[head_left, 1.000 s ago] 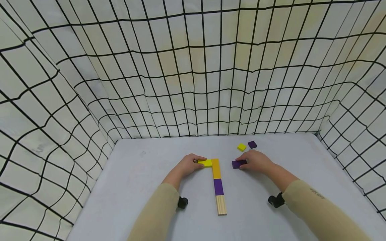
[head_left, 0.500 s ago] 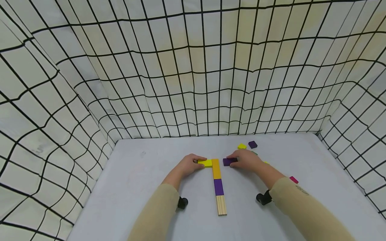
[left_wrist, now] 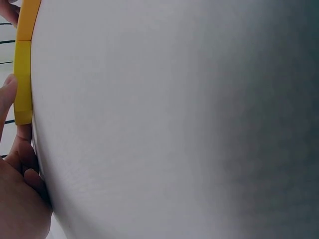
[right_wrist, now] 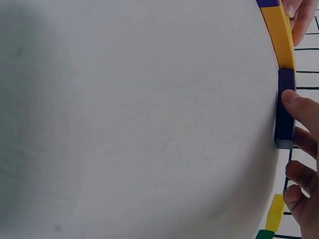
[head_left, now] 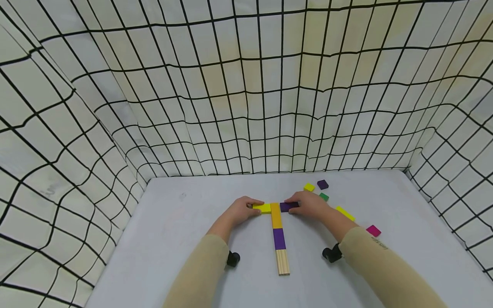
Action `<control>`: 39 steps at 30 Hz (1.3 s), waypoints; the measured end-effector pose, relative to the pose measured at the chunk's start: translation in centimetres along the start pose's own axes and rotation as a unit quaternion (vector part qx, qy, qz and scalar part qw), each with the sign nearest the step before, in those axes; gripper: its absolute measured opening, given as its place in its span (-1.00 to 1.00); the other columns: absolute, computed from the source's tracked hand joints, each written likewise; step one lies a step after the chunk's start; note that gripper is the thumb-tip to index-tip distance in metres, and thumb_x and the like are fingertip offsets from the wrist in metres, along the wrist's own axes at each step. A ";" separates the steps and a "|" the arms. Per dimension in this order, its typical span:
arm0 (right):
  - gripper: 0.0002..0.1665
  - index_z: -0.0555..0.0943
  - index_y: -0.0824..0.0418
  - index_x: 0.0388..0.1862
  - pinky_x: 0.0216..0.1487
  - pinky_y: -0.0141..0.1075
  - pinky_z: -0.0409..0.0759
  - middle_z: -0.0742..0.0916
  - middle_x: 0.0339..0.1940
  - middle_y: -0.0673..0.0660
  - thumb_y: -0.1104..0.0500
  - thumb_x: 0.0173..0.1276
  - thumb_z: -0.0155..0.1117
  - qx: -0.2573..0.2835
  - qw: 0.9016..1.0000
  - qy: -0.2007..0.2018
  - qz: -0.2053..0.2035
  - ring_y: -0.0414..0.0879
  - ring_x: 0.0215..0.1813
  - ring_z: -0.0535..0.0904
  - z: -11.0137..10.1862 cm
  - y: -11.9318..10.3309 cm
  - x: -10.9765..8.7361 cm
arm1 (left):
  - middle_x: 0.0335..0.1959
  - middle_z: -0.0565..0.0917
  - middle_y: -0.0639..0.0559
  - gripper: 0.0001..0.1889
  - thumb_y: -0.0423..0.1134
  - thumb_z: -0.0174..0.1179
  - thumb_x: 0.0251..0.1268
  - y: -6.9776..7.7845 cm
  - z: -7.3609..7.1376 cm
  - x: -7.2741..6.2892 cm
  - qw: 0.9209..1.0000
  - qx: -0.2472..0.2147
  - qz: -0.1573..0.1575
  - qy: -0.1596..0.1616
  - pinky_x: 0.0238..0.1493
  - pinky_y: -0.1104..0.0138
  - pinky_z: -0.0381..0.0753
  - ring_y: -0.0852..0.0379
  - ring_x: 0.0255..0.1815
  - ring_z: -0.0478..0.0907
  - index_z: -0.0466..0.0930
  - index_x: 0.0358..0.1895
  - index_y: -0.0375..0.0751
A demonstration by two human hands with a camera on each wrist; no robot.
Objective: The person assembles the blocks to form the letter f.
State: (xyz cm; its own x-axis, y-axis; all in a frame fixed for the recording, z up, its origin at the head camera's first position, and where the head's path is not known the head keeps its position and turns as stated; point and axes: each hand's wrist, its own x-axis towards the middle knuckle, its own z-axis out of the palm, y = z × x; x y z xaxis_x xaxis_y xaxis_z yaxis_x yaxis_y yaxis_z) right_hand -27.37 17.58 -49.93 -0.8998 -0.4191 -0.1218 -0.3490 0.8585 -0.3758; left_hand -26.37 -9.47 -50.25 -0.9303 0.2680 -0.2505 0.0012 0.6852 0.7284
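Your left grip (head_left: 242, 209) is closed to the width of a yellow block (head_left: 262, 208), pinching it between a thumb on the near side and a finger on the far side. Your right grip (head_left: 311, 204) pinches a dark purple block (head_left: 285, 207) the same way, with the thumb across its near face; the other fingers curl loosely behind.

Take the orange block (head_left: 276, 215) as your landmark. The yellow block butts against the left of its far end, and the dark purple block meets the right of that same end. On the near side of the orange block, in line with it and touching, comes a purple block (head_left: 279, 239), then a striped wooden block (head_left: 283, 262).

To the right of the orange block, well apart on the bench (head_left: 173, 226), you have a yellow piece (head_left: 309, 187), a dark piece (head_left: 322, 184), a green piece (head_left: 324, 196), a long yellow bar (head_left: 345, 213) and a pink piece (head_left: 373, 231).
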 end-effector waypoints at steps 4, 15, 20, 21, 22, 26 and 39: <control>-0.50 0.65 -0.10 0.22 0.13 -0.13 0.56 0.66 0.08 0.02 -0.09 0.30 0.41 -0.008 1.000 0.007 -0.007 -0.05 0.07 0.55 0.3 0.0 -0.2 | 0.14 0.56 -0.01 -0.68 -0.13 0.32 0.32 0.0 0.0 0.0 1.000 -0.001 0.001 0.001 0.26 0.02 0.41 -0.03 0.09 0.44 0.71 0.12 0.19; -0.51 0.64 -0.07 0.25 0.20 -0.05 0.52 0.61 0.16 0.06 -0.05 0.34 0.37 0.047 0.998 0.031 0.009 0.02 0.15 0.52 0.6 1.1 -1.5 | 0.15 0.57 -0.01 -0.68 -0.11 0.31 0.32 -0.1 0.1 0.1 1.000 0.005 -0.002 0.004 0.27 0.01 0.41 -0.03 0.11 0.45 0.70 0.12 0.20; -0.55 0.64 -0.05 0.24 0.22 -0.03 0.52 0.64 0.16 0.06 -0.02 0.38 0.33 0.057 0.998 0.033 0.015 0.04 0.18 0.55 0.8 1.5 -1.8 | 0.15 0.56 -0.01 -0.68 -0.11 0.31 0.33 0.0 0.1 0.1 1.000 0.005 -0.005 0.004 0.28 0.01 0.40 -0.03 0.11 0.44 0.70 0.13 0.20; -0.55 0.64 -0.05 0.24 0.21 -0.03 0.52 0.65 0.16 0.07 -0.01 0.39 0.33 0.058 0.998 0.035 0.015 0.03 0.18 0.55 0.8 1.6 -1.8 | 0.16 0.56 -0.01 -0.68 -0.11 0.31 0.33 0.0 0.1 0.1 1.000 0.004 -0.005 0.004 0.28 0.01 0.40 -0.03 0.12 0.44 0.70 0.13 0.20; -0.56 0.64 -0.04 0.24 0.21 -0.03 0.52 0.65 0.16 0.07 -0.01 0.39 0.33 0.059 0.997 0.036 0.014 0.03 0.18 0.55 0.9 1.6 -1.8 | 0.16 0.56 0.00 -0.68 -0.11 0.31 0.33 0.0 0.1 0.1 1.000 0.003 -0.006 0.005 0.29 0.02 0.39 -0.03 0.12 0.44 0.70 0.13 0.21; -0.57 0.65 -0.05 0.23 0.18 -0.06 0.54 0.67 0.14 0.05 0.00 0.40 0.32 0.057 0.997 0.044 0.010 0.00 0.14 0.57 0.9 1.6 -1.9 | 0.15 0.56 0.00 -0.68 -0.12 0.31 0.33 -0.1 0.1 0.1 1.000 0.005 -0.001 0.004 0.27 0.02 0.41 -0.02 0.10 0.45 0.70 0.13 0.20; -0.59 0.66 -0.03 0.21 0.19 -0.06 0.53 0.68 0.10 0.03 0.00 0.40 0.32 0.046 0.998 0.048 0.015 -0.01 0.13 0.57 1.1 1.1 -1.9 | 0.15 0.57 -0.02 -0.68 -0.12 0.31 0.32 -0.1 0.1 0.2 1.000 0.000 0.004 0.002 0.25 0.02 0.42 -0.02 0.08 0.45 0.70 0.13 0.18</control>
State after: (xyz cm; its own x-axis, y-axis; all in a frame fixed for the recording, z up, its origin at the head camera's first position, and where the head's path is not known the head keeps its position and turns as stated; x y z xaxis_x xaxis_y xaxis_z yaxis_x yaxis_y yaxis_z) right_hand -25.77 18.97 -51.10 -0.9316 -0.3604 -0.0478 -0.3007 0.8377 -0.4558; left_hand -26.50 -9.45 -50.44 -0.9317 0.2704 -0.2427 0.0077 0.6826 0.7308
